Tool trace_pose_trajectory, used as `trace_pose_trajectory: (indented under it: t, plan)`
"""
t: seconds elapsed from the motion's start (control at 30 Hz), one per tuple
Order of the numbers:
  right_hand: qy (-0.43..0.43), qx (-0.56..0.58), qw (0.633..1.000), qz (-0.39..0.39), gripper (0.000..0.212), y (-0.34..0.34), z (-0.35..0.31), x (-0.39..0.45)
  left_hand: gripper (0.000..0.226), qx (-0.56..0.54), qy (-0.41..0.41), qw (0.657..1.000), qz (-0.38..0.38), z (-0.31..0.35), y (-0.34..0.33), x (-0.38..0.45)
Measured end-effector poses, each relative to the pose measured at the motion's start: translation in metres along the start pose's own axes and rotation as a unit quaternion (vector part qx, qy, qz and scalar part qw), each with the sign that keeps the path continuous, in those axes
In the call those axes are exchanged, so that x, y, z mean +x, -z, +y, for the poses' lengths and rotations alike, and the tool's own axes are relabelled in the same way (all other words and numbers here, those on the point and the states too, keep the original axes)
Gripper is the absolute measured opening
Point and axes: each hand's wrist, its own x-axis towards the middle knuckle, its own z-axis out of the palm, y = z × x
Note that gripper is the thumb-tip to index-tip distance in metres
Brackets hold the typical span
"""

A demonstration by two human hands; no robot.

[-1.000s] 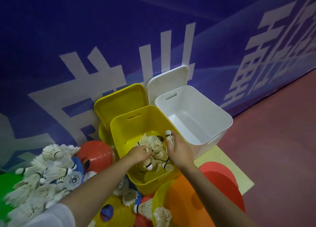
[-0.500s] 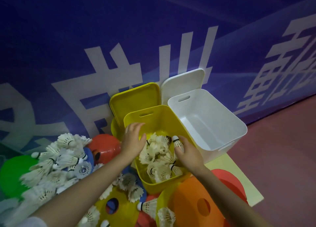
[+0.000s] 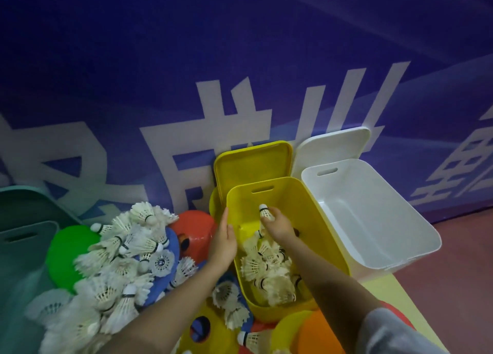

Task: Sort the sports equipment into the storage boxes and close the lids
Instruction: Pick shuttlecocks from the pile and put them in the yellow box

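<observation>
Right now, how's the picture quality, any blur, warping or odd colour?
Head view: dim, with a strong blue-purple cast; wide-angle bending curves the wall banner and box rims; the shuttlecock pile at lower left smears with blur, while the yellow box, white box and both hands stay fairly sharp; no glare.

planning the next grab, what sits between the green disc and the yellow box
In the head view, a heap of white shuttlecocks on a blue disc, a red cone and the left hand separate green disc from yellow box.
</observation>
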Motion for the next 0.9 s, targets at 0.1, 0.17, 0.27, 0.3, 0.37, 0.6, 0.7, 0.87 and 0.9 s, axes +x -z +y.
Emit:
trace_pose_trajectory:
  t: [0.1, 0.17, 0.27, 0.3, 0.37, 0.6, 0.7, 0.87, 0.9]
  plan:
    - [-0.058, 0.0, 0.998, -0.01, 0.062, -0.021, 0.012, 0.005, 0.05, 0.006, -0.006, 1.0, 0.004, -0.003, 0.001, 0.002]
    - [-0.059, 0.038, 0.997, -0.027, 0.06, -0.027, 0.011, 0.002, 0.05, 0.002, -0.008, 1.0, 0.009, -0.003, -0.001, 0.002]
    - [-0.048, 0.063, 0.995, -0.055, 0.059, -0.021, 0.005, -0.002, 0.05, -0.003, -0.009, 1.0, 0.015, -0.002, -0.004, 0.004]
    - [-0.043, 0.061, 0.996, -0.052, 0.059, -0.016, 0.004, -0.006, 0.05, -0.003, -0.009, 1.0, 0.014, -0.002, -0.004, 0.004]
    - [-0.023, 0.057, 0.997, -0.04, 0.057, -0.004, 0.004, -0.015, 0.05, -0.003, -0.008, 1.0, 0.006, -0.003, -0.004, 0.005]
    - [0.039, 0.121, 0.991, 0.038, 0.029, 0.046, 0.0, -0.091, 0.055, 0.045, -0.025, 0.998, -0.04, 0.001, 0.006, -0.008]
    - [0.061, 0.181, 0.979, 0.069, 0.021, 0.051, 0.005, -0.132, 0.058, 0.078, -0.06, 0.993, -0.071, 0.001, 0.004, -0.033]
    - [0.069, 0.251, 0.961, 0.098, 0.02, 0.028, 0.023, -0.186, 0.06, 0.12, -0.071, 0.988, -0.067, -0.001, 0.004, -0.043]
    - [0.07, 0.263, 0.956, 0.108, 0.02, 0.021, 0.027, -0.194, 0.061, 0.123, -0.067, 0.988, -0.069, 0.001, 0.005, -0.043]
